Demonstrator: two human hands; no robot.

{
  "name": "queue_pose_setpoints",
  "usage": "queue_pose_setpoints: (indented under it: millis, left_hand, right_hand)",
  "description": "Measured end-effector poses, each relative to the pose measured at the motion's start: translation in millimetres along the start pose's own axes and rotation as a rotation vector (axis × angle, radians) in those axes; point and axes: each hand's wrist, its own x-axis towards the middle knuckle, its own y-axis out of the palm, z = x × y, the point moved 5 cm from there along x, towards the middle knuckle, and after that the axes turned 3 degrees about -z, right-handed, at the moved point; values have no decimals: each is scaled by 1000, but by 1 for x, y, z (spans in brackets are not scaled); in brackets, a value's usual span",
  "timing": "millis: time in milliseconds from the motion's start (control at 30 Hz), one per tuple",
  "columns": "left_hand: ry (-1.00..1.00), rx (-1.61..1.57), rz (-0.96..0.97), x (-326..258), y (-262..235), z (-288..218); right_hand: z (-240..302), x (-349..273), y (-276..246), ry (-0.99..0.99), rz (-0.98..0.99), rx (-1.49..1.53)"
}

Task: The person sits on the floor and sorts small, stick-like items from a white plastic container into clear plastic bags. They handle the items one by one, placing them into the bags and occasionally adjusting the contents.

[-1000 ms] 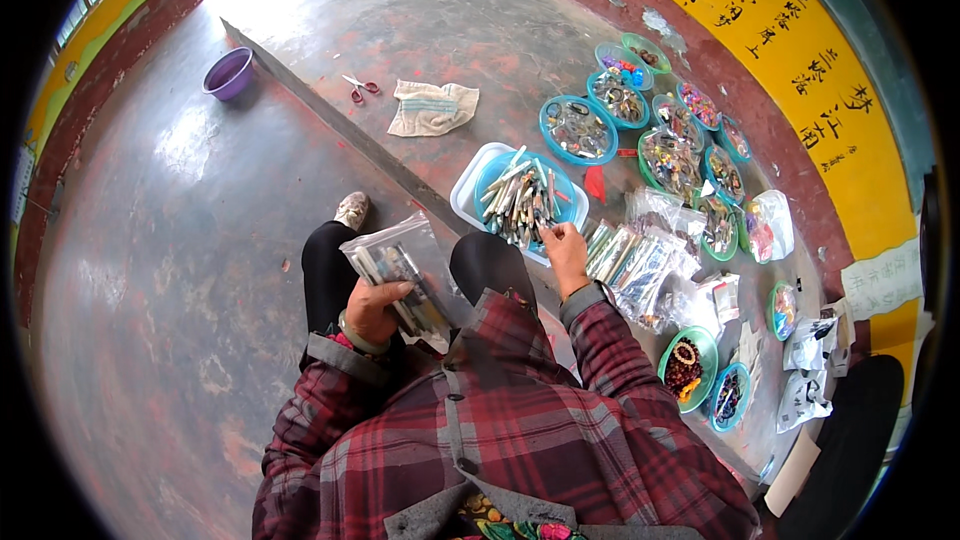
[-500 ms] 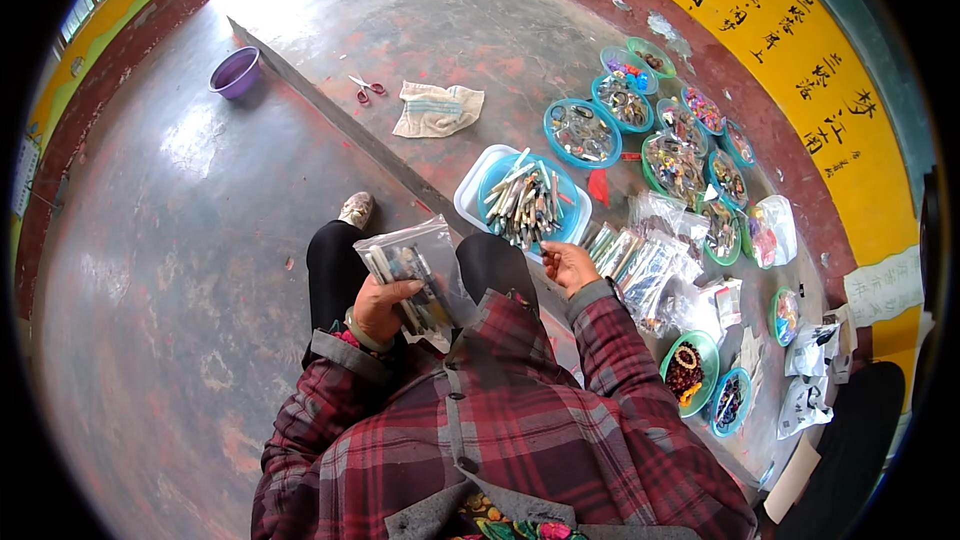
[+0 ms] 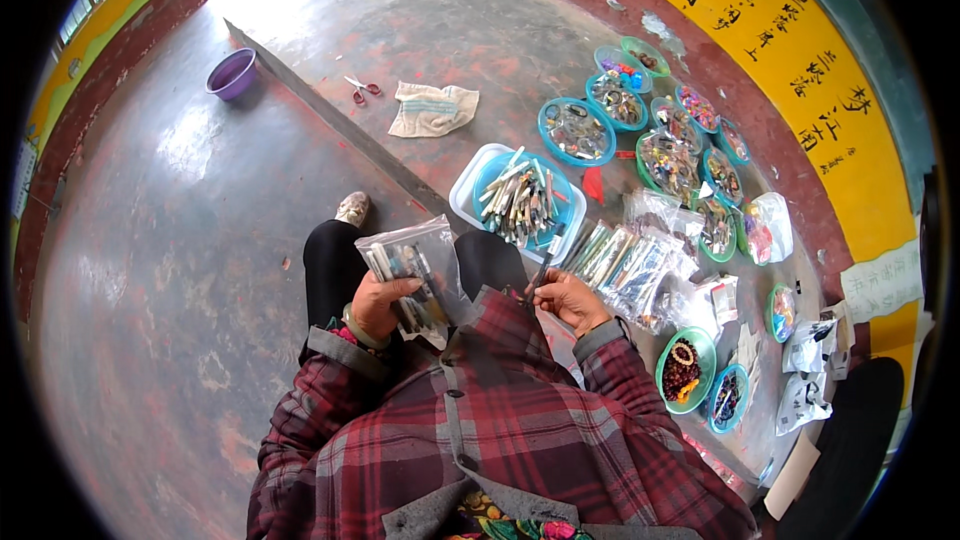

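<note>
A clear zip bag [image 3: 436,247] with several pens inside is gripped by my left hand [image 3: 374,306], thumb across its front, above my lap. My right hand [image 3: 572,301] is closed on a slim dark pen [image 3: 547,262], which points up and away from me. Just beyond that hand stands a white tub [image 3: 460,192] with a blue basin in it, and a heap of loose pens [image 3: 518,204] fills the basin. Filled clear bags of pens [image 3: 628,265] lie to the right of my right hand.
Blue and green baskets [image 3: 577,132] of small items crowd the floor at the far right. A bowl of beads [image 3: 685,368] sits nearer. Scissors [image 3: 362,90] and a cloth [image 3: 433,110] lie ahead; a purple basin [image 3: 232,75] is far left. A floor ledge [image 3: 340,118] runs diagonally.
My right hand has drawn back from beside the blue basin toward me, and a pen now shows upright in its fingers. My left hand and the bag have stayed in place.
</note>
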Motion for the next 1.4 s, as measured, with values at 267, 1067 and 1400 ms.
queue_pose_setpoints:
  millis: [267,1067,1400]
  left_hand:
    - [12,47,29,-2,5,-2]
    - [-57,268,59,6,-10,17]
    - [-24,216,52,0,8,4]
  right_hand:
    - [55,-18,17,-351,-182,-161]
    - [185,-50,182,-895,81,-146]
    - [167,-38,190,-869,158,-324]
